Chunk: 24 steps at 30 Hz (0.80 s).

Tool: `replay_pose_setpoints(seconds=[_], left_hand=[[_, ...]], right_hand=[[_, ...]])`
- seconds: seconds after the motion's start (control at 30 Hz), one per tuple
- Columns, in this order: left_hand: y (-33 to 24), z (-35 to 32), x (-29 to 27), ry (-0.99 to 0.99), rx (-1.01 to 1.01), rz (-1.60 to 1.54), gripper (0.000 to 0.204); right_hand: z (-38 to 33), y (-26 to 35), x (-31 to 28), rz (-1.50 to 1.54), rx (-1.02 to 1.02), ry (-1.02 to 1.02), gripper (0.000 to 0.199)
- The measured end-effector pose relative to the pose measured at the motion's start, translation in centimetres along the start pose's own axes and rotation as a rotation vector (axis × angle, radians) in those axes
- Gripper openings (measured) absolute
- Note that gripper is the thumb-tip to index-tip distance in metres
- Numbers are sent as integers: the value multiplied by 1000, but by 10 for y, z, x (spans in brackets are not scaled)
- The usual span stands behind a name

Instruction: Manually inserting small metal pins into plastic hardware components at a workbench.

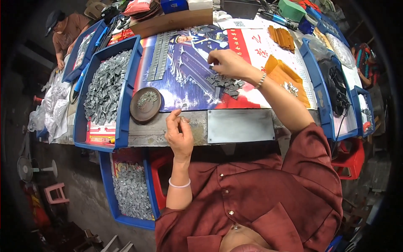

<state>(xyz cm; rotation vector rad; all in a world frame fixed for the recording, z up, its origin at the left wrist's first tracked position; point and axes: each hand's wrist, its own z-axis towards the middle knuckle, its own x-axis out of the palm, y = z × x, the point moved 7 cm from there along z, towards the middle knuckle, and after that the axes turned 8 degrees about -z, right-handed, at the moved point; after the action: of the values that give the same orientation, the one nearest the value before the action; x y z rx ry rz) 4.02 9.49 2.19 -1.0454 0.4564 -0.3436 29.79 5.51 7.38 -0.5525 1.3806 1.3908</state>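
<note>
My right hand (230, 65) reaches over the poster-covered tabletop, fingers closed in a pinch with a small dark grey piece (211, 67) at the tips. Just below it lies a loose pile of small grey metal pieces (228, 85). More such pieces stand in long neat rows (158, 59) on the left part of the poster (191, 92). My left hand (180, 136) is at the table's front edge, its fingers curled together; whatever they hold is too small to make out. Beside it sits a round brown dish (138, 114) with tiny silvery parts (147, 99) in it.
Blue trays of grey pieces stand at the left (121, 133) and below the table (110, 201). A metal plate (240, 126) lies at the front edge. To the right are amber sheets (275, 69) with silvery bits and a blue tray (315, 84). Another person (71, 31) sits far left.
</note>
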Motion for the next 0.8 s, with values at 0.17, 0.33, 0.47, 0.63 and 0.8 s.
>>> replay_pose_setpoints(seconds=[0.17, 0.33, 0.47, 0.63, 0.8], left_hand=[[-4, -6, 9, 85, -145, -281, 28], [-43, -17, 47, 298, -172, -467, 29], [-40, -24, 56, 327, -429, -547, 15], [-41, -33, 60, 334, -609, -686, 12], [-36, -36, 64, 222, -752, -837, 12]], right_hand=[[-59, 66, -25, 379, -86, -26, 22], [-110, 104, -17, 465, -91, 88, 25], [-125, 85, -3, 569, 42, 78, 26], [-142, 64, 12, 928, 147, 145, 22], [-158, 51, 23, 1241, 315, 132, 19]])
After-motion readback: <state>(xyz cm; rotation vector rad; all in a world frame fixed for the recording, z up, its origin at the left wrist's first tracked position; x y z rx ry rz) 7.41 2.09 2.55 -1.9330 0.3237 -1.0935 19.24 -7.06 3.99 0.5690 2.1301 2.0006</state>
